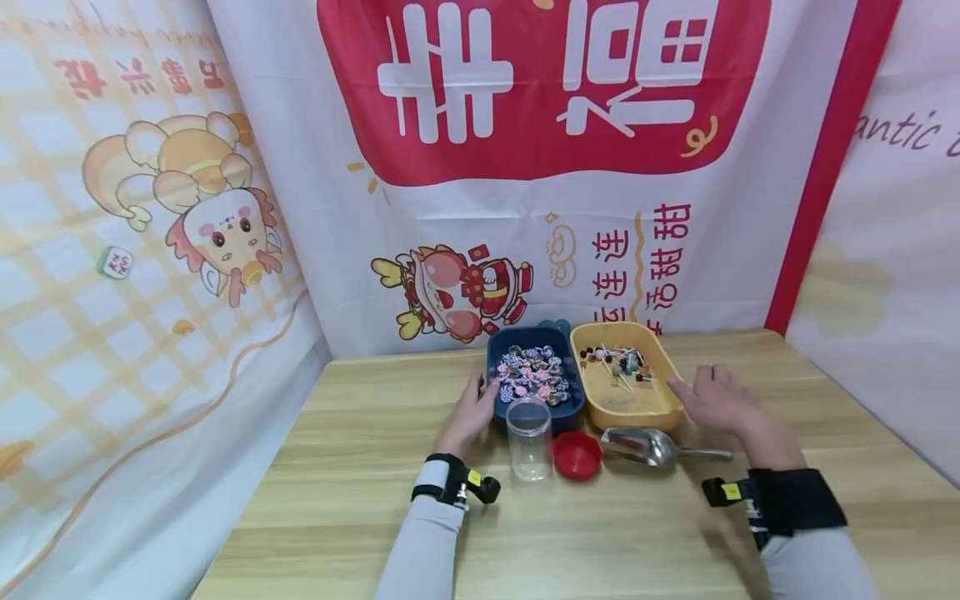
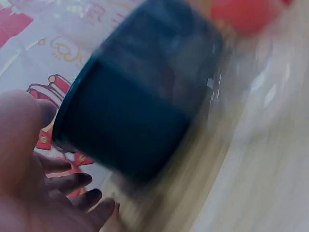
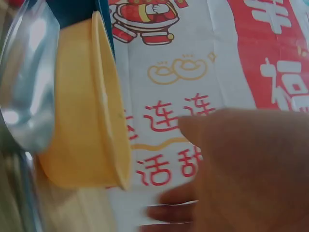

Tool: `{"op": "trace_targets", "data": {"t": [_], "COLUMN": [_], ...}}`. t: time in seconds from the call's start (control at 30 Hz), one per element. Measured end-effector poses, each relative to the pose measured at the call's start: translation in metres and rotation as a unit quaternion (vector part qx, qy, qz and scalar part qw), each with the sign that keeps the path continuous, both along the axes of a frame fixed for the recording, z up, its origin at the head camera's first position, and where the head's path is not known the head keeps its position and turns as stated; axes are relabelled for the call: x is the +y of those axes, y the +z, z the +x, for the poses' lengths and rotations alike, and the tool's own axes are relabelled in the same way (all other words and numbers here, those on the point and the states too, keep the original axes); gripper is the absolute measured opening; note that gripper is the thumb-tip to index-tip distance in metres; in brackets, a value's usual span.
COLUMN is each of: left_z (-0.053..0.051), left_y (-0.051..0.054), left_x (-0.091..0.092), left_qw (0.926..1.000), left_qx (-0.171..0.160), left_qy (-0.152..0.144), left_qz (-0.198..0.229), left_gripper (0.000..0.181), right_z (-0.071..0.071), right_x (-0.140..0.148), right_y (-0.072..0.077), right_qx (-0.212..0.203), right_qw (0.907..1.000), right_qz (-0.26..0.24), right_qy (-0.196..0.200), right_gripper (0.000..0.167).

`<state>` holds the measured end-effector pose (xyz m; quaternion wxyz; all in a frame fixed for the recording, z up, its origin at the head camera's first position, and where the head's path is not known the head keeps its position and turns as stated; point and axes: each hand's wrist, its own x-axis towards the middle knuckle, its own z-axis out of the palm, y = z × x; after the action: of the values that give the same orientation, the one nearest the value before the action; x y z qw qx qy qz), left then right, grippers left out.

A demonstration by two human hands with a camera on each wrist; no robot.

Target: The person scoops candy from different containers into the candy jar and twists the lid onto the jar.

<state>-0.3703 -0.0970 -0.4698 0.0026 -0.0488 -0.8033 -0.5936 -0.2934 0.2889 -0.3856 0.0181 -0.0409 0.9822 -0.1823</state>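
My left hand [image 1: 471, 414] is beside the left side of a dark blue bin [image 1: 567, 419], which holds many small swirl-patterned wrapped candies [image 1: 531, 372]. In the left wrist view the fingers of that hand [image 2: 63, 191] are loosely bent near the blue bin [image 2: 120, 116], gripping nothing. By the right edge of a yellow bin [image 1: 622, 408] is my right hand [image 1: 726, 406]. Stick-like pieces with small round heads [image 1: 621, 365] lie in that bin. Seen from the right wrist, this hand [image 3: 251, 169] is apart from the yellow bin [image 3: 79, 111], fingers relaxed.
In front of the bins stand a clear plastic jar [image 1: 530, 450], a red lid [image 1: 577, 457] and a metal scoop [image 1: 660, 450], its handle pointing right. They rest on a wooden table [image 1: 360, 467]. A printed cloth [image 1: 300, 167] hangs behind.
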Motion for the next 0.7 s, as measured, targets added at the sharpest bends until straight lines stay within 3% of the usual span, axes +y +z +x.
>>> {"op": "trace_targets", "data": {"t": [0.13, 0.23, 0.3, 0.43, 0.6, 0.7], "left_z": [-0.008, -0.012, -0.013, -0.015, -0.020, -0.023], "left_y": [-0.004, -0.008, -0.010, -0.012, -0.013, -0.014], "left_x": [0.007, 0.010, 0.012, 0.015, 0.021, 0.026], "left_qw": [0.9946, 0.9889, 0.9850, 0.9811, 0.9774, 0.9773], "left_qx": [-0.008, -0.022, -0.036, -0.054, -0.060, -0.059], "left_qy": [-0.022, -0.012, -0.002, 0.002, -0.010, -0.016], "left_qz": [0.101, 0.147, 0.169, 0.186, 0.203, 0.203], "left_gripper": [0.055, 0.055, 0.057, 0.060, 0.061, 0.062], "right_z": [0.002, -0.002, -0.006, -0.014, -0.017, -0.014], "right_x": [0.007, 0.007, 0.005, 0.005, 0.014, 0.023], "right_y": [0.009, 0.008, 0.005, -0.005, -0.014, -0.016], "right_qx": [-0.091, -0.169, -0.197, -0.213, -0.200, -0.214], "right_qw": [0.9927, 0.9772, 0.9690, 0.9640, 0.9654, 0.9590], "right_qz": [-0.022, -0.039, -0.035, -0.029, -0.035, -0.063], "right_qy": [0.076, 0.122, 0.144, 0.157, 0.163, 0.175], "right_gripper": [0.075, 0.058, 0.045, 0.022, 0.021, 0.020]}}
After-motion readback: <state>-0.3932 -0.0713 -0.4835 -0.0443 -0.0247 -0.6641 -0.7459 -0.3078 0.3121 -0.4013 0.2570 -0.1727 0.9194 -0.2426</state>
